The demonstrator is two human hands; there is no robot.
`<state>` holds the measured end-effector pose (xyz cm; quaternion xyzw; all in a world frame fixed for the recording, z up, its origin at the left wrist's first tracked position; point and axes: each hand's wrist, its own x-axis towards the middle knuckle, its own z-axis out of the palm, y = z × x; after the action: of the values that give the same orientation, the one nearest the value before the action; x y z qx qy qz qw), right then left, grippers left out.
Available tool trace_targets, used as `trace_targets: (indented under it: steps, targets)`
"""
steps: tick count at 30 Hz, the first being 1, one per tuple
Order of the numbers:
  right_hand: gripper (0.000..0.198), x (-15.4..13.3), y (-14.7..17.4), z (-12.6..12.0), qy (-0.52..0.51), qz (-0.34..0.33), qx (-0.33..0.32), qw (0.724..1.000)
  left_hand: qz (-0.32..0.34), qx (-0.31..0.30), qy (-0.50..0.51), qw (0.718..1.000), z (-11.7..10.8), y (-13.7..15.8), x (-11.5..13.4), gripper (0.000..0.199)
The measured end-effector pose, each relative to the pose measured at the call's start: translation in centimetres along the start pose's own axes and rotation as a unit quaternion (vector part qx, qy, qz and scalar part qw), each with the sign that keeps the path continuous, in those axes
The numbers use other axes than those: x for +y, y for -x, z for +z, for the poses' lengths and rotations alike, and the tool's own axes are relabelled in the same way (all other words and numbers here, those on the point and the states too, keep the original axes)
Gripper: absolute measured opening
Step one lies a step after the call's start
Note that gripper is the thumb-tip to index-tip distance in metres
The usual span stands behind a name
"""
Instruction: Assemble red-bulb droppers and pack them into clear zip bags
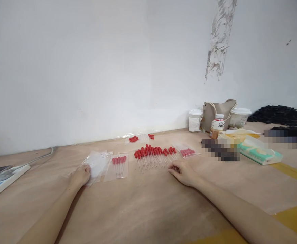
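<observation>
My left hand (82,175) rests with curled fingers on the near left edge of a stack of clear zip bags (96,166). My right hand (183,173) lies on the table with thumb and fingers curled together; whether anything small sits in them is hidden. Just beyond its fingertips spreads a row of droppers (152,156) with red bulbs and thin clear stems. Between the hands, a clear bag (125,172) has several red-bulbed droppers fanned on it or inside it. Behind my right hand lies another clear bag (188,152) with red bulbs inside.
Loose red bulbs (133,139) lie on clear plastic near the wall. A power strip (5,181) is at the left. At the right stand a lidded cup (195,121), a bottle (217,127), a beige bag (206,115), a lidded tub (240,118) and a green tissue pack (261,154).
</observation>
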<state>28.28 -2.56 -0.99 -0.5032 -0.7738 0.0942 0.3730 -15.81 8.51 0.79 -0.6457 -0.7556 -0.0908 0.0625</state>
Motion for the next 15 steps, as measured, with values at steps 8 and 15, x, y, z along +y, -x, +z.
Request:
trace_targets:
  steps: [8, 15]
  targets:
    - [0.013, 0.3, -0.3, -0.3, 0.044, 0.019, 0.027, 0.998, 0.131, 0.140, 0.063, 0.979, -5.4, 2.7, 3.6, 0.039]
    - [0.010, 2.2, -2.0, -2.2, 0.118, 0.160, 0.086, 0.976, 0.561, -0.116, 0.138, 0.808, -6.0, 11.7, 10.4, 0.032]
